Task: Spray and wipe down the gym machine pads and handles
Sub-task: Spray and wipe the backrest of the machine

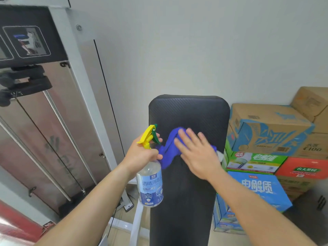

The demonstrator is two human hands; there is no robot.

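Black textured pad (190,110); right hand (197,153) flat on blue cloth (170,148) (mostly hidden), left hand (142,153) gripping spray bottle (150,185).

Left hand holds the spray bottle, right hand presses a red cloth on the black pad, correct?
Not quite: the head view shows the cloth is blue, not red. The left hand holds the spray bottle and the right hand presses the cloth on the black pad.

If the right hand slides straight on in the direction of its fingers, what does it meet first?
Probably only more bare black pad, up to its upper left corner, with the blue cloth pushed along under the right hand. The spray bottle nozzle seems just left of that line.
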